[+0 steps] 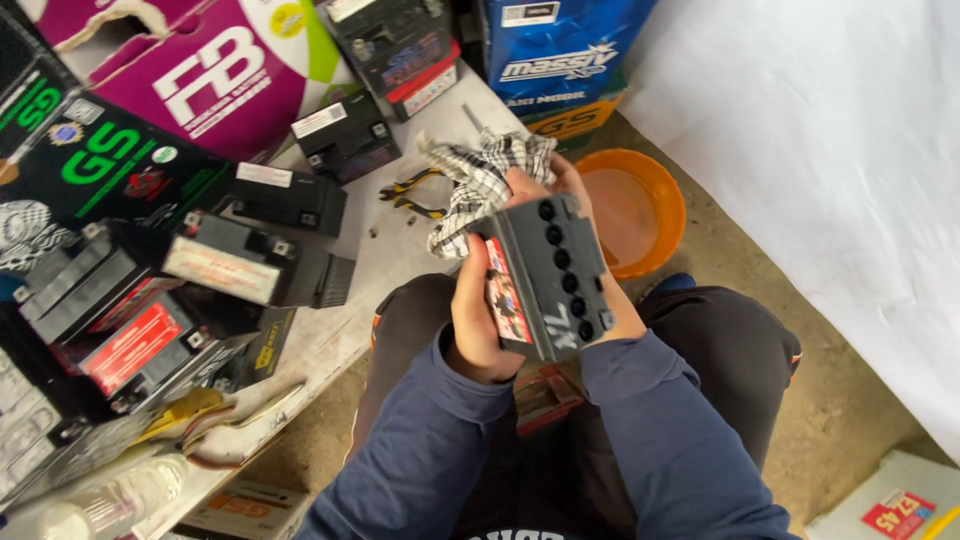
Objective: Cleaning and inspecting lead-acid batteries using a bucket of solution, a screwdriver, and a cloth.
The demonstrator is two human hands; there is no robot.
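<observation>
over the lap, left hand (478,325) fingers clamp the battery (545,275); right hand (560,185) fingers grip the cloth (480,180); best wipe firmly, keeping it level.

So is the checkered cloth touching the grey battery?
Touching. The head view shows the checkered cloth bunched against the top end of the grey battery, overlapping its corner, with the right hand gripping cloth there and the left hand holding the battery.

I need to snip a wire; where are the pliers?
The pliers lie on the low bench, just left of the checked cloth, beside a small black battery.
</observation>
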